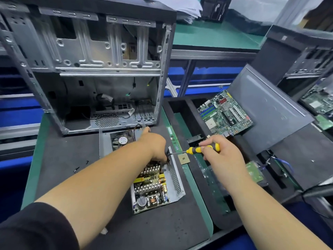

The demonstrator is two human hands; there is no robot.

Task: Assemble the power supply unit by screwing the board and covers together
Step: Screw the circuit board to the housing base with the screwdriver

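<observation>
While right fingers grip the screwdriver, its tip meets the casing.

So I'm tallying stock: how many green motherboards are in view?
2: one motherboard leans in the black foam tray right of the open case; another motherboard sits inside the case at far right. Others may be hidden.

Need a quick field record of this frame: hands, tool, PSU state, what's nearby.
left hand: rests on the far end of the open power supply unit, index finger pointing away
right hand: grips the screwdriver
screwdriver: yellow and black handle, shaft level, tip at the unit's right wall
power supply unit: top cover off, board exposed
fan cover: lies just beyond the unit
computer case: open, behind
motherboard: to the right
</observation>
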